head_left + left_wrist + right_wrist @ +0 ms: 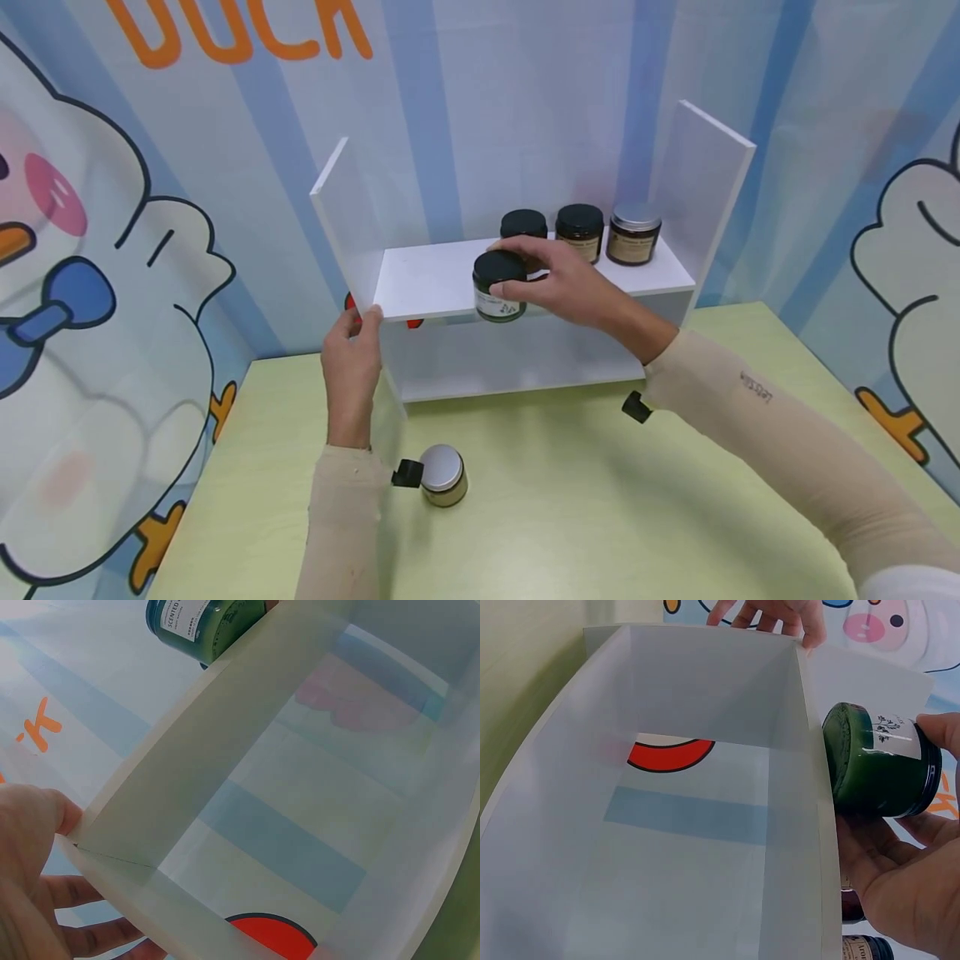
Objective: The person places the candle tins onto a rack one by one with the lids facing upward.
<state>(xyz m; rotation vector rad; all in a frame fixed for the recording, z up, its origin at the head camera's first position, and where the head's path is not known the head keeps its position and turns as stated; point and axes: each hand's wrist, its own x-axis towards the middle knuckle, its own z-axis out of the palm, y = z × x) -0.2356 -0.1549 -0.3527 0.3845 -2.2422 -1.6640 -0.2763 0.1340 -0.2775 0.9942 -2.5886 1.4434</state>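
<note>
My right hand (566,279) grips a green glass candle jar (877,761) with a black lid and a white label, thumb and fingers around its lid end. The jar is at the front edge of the white shelf's upper board (427,283), its base close to that edge in the right wrist view. At the shelf's left side, my left hand (352,367) holds the front corner, with the thumb at the board's end and the fingers along the side panel (112,892). Behind the right hand stands a black-lidded jar (523,222), partly hidden.
Right of it on the board are another black-lidded jar (580,229) and a silver-lidded amber jar (633,233). A second silver-lidded jar (443,475) stands on the yellow-green table (570,500) near the left wrist. Upright panels (708,187) rise at both shelf ends.
</note>
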